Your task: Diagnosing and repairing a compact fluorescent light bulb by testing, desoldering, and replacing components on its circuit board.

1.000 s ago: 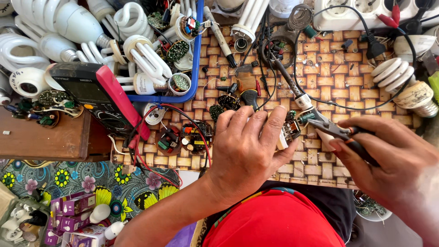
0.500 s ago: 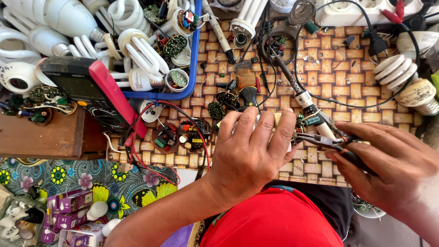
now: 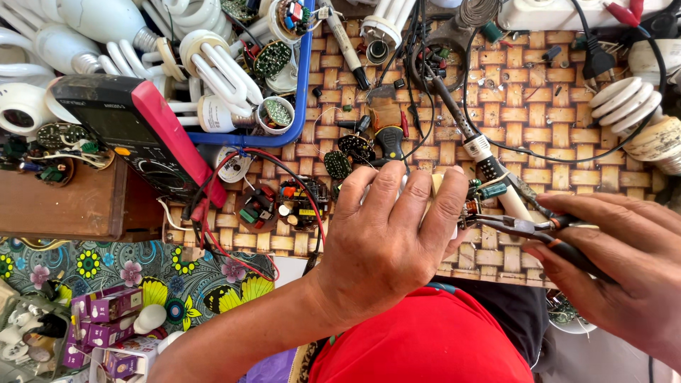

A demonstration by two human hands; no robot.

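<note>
My left hand [image 3: 386, 237] lies palm down over a white lamp base, fingers curled around it, and a small circuit board [image 3: 474, 202] with green parts sticks out at its right side. My right hand [image 3: 624, 273] grips needle-nose pliers [image 3: 518, 227] by the dark handles. The plier tips reach the circuit board's edge. A soldering iron [image 3: 472, 138] with a white collar lies on the woven mat [image 3: 553, 120] just behind the board.
A blue tray [image 3: 306, 78] of spiral lamps stands at the back left. A multimeter with a red edge [image 3: 142, 131] leans on a wooden box [image 3: 57, 206]. Loose round circuit boards [image 3: 284, 206], a marker [image 3: 347, 46], a power strip [image 3: 567, 14] and more lamps [image 3: 631, 106] crowd the mat.
The view has shifted slightly. My left hand has settled flatter over the lamp base, and the pliers have moved left, closer to the circuit board.
</note>
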